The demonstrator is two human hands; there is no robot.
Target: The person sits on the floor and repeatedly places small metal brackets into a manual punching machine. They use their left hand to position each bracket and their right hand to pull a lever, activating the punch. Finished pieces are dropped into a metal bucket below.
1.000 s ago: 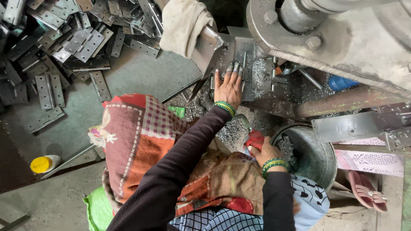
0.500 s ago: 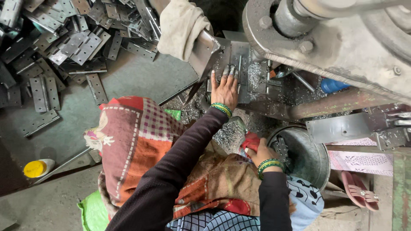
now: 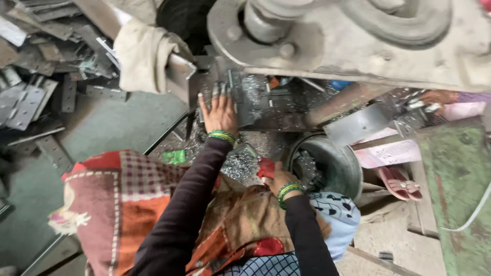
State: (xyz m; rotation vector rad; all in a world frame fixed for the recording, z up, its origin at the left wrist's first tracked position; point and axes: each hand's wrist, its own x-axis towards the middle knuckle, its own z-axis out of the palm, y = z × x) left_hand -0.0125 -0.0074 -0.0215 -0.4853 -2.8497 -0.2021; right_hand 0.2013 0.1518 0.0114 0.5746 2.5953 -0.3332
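The big grey cast-metal press machine [image 3: 358, 41] is looming over the worn steel press bed [image 3: 266, 107], where the left hand [image 3: 219, 110] is lying flat, fingers spread, gripping nothing, on the small punched metal plates [image 3: 225, 89]. The right hand [image 3: 276, 176] is curling by the round grey metal bucket [image 3: 332, 168]; its grip I cannot tell. Fingers are risking crushing should the press cycle.

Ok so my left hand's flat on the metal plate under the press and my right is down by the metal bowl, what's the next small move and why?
Probably bring the right hand up from beside the metal bowl toward the plate. The left hand lies flat on that plate below the machine's heavy head, fingers spread, seemingly steadying it, while the right hand looks closed around something red. What that is cannot be told.
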